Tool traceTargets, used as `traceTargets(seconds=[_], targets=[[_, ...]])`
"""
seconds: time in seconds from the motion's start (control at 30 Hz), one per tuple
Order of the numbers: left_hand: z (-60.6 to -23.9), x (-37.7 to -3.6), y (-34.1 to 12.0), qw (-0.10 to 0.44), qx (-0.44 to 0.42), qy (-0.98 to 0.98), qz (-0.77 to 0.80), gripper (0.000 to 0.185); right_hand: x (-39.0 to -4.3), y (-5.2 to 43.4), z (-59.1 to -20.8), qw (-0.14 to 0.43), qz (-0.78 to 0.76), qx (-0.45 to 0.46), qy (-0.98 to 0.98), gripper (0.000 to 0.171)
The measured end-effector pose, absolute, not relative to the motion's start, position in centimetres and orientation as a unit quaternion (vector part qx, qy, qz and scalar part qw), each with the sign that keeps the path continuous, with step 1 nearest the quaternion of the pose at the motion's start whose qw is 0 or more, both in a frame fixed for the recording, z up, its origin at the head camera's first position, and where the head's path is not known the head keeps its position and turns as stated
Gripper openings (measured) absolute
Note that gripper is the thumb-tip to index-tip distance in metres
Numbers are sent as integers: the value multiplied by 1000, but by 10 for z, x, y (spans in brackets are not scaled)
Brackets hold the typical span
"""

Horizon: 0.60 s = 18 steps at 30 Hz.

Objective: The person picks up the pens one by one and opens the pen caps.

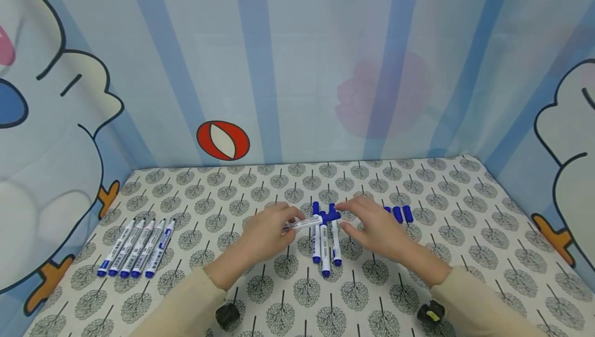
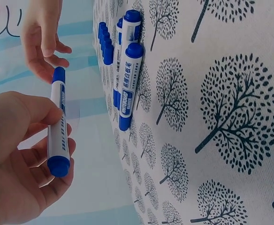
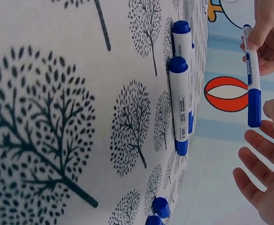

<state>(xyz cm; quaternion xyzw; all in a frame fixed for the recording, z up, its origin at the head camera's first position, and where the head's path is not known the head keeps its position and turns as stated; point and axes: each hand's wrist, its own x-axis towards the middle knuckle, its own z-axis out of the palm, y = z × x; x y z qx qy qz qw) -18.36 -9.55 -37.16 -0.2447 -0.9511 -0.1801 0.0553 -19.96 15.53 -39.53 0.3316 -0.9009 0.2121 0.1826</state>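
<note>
Between thumb and fingers, my left hand (image 1: 271, 229) holds a white whiteboard marker (image 1: 304, 222) with a blue cap and a blue end, above the cloth. The cap (image 3: 254, 108) on it points toward my right hand (image 1: 374, 224). That right hand has its fingers spread and loosely bent around the cap end, with thumb and fingertips close to it. In the right wrist view a gap shows between the cap and most of the fingers. Beneath the hands lie 3 capped markers (image 1: 325, 249) side by side, their caps toward the far side.
Several uncapped markers (image 1: 139, 249) lie in a slanted row at the left, tips away from me. Several loose blue caps (image 1: 407, 213) stand just beyond my right hand. The tree-print cloth (image 1: 297, 290) covers the table, and a printed curtain (image 1: 307, 68) hangs behind it.
</note>
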Motion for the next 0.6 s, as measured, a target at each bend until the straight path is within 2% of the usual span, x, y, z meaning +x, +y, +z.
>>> traceTargets(seconds=[0.33, 0.6], targets=[[-371, -181, -92, 85, -276, -942, -170, 29, -194, 146, -392, 168, 210, 337, -902, 34], [-372, -181, -91, 105, -288, -936, -175, 29, -194, 142, -396, 138, 244, 324, -904, 23]])
